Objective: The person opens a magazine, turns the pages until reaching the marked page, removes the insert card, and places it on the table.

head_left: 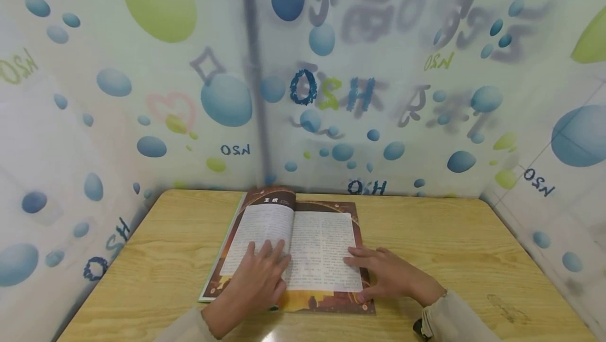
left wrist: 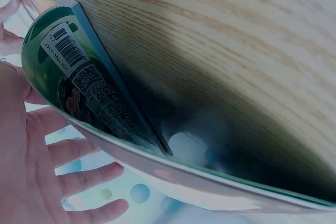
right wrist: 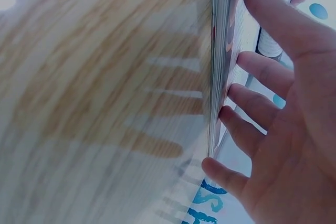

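Note:
A magazine (head_left: pixel 322 247) lies spread on the wooden table, its pages full of printed text with brown and orange borders. My left hand (head_left: pixel 260 273) rests on the left page near the spine, fingers spread and pointing up the page. In the left wrist view the magazine's edge curves up from the table, and a green cover (left wrist: pixel 79 72) with a barcode shows beneath. My right hand (head_left: pixel 393 273) touches the right page's outer edge with fingertips and thumb apart. In the right wrist view the fingertips (right wrist: pixel 231 114) of that hand meet the side of the page stack.
The wooden table (head_left: pixel 156 258) reaches back to a pale curtain (head_left: pixel 402 163) printed with blue and green drops and "H2O" lettering. The curtain also runs along both sides. A dark band (head_left: pixel 421 329) sits at the right sleeve's cuff.

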`<state>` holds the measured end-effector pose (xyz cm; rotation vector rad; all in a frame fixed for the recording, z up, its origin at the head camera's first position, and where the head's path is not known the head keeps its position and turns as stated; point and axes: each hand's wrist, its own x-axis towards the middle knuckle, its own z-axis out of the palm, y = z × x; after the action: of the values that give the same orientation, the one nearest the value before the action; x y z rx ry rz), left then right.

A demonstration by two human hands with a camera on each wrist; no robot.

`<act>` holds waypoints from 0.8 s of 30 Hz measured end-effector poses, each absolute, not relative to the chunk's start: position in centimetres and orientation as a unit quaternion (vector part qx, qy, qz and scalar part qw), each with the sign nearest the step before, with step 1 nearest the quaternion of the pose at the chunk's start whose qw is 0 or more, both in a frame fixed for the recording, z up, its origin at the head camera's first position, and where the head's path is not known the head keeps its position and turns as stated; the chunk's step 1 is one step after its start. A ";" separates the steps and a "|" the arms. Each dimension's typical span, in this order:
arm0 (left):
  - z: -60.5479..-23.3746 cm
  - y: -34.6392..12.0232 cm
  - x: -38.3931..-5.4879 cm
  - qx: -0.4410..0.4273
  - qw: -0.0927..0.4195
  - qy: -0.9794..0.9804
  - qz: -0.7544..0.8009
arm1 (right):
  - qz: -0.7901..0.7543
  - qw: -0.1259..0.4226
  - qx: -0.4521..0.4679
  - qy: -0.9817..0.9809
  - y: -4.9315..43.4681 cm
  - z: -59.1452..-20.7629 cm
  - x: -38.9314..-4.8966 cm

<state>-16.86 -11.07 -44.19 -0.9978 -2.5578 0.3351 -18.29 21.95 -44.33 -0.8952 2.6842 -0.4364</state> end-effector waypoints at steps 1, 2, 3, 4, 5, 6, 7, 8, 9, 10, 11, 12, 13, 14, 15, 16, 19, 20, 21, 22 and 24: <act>-44.2 -11.1 -16.9 -0.354 0.185 -0.909 0.117 | -0.150 0.140 -0.309 0.929 22.0 -44.4 -18.3; -44.3 -11.1 -16.9 -0.354 0.184 -0.910 0.115 | -0.152 0.142 -0.309 0.928 22.1 -44.4 -18.3; -44.3 -11.1 -16.9 -0.354 0.183 -0.910 0.114 | -0.153 0.144 -0.310 0.927 22.1 -44.4 -18.3; -44.3 -11.2 -16.9 -0.353 0.182 -0.911 0.112 | -0.154 0.146 -0.310 0.927 22.2 -44.4 -18.3; -44.4 -11.2 -16.9 -0.353 0.181 -0.911 0.111 | -0.155 0.147 -0.313 0.925 22.3 -44.5 -18.3; -44.4 -11.2 -16.9 -0.352 0.181 -0.912 0.110 | -0.156 0.147 -0.315 0.924 22.4 -44.5 -18.3; -44.4 -11.2 -16.9 -0.352 0.181 -0.912 0.108 | -0.158 0.147 -0.319 0.923 22.5 -44.6 -18.3; -44.4 -11.2 -16.9 -0.352 0.181 -0.912 0.107 | -0.161 0.148 -0.321 0.921 22.6 -44.6 -18.3; -44.4 -11.2 -16.9 -0.352 0.181 -0.912 0.106 | -0.160 0.148 -0.323 0.921 22.7 -44.7 -18.3; -44.4 -11.2 -16.9 -0.352 0.181 -0.913 0.103 | -0.161 0.147 -0.325 0.920 22.8 -44.8 -18.3; -44.4 -11.2 -16.9 -0.352 0.181 -0.913 0.100 | -0.161 0.146 -0.327 0.920 22.9 -44.9 -18.3; -44.4 -11.2 -16.9 -0.352 0.180 -0.913 0.098 | -0.163 0.147 -0.328 0.919 23.0 -45.0 -18.3; -44.3 -11.1 -16.9 -0.351 0.179 -0.914 0.097 | -0.164 0.146 -0.330 0.918 23.1 -45.1 -18.3; -44.3 -11.1 -16.9 -0.351 0.177 -0.915 0.095 | -0.164 0.146 -0.331 0.918 23.2 -45.2 -18.4; -44.3 -11.1 -16.9 -0.350 0.177 -0.915 0.093 | -0.165 0.145 -0.332 0.917 23.3 -45.3 -18.4; -44.2 -11.1 -16.9 -0.349 0.176 -0.916 0.092 | -0.167 0.145 -0.334 0.916 23.3 -45.3 -18.4; -44.2 -11.0 -17.0 -0.346 0.176 -0.917 0.095 | -0.172 0.144 -0.335 0.915 23.3 -45.3 -18.3; -44.2 -11.0 -17.0 -0.346 0.178 -0.916 0.095 | -0.174 0.144 -0.335 0.915 23.3 -45.2 -18.3; -44.2 -10.9 -17.0 -0.346 0.181 -0.915 0.098 | -0.176 0.145 -0.334 0.915 23.3 -45.2 -18.3; -44.2 -10.9 -17.0 -0.347 0.184 -0.914 0.101 | -0.178 0.146 -0.333 0.914 23.3 -45.2 -18.3; -44.3 -10.8 -17.0 -0.349 0.190 -0.912 0.106 | -0.182 0.148 -0.332 0.914 23.2 -45.2 -18.3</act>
<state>-17.02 -10.75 -44.27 -0.9795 -2.5617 0.2986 -18.29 23.23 -45.15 -0.9534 2.6276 -0.5221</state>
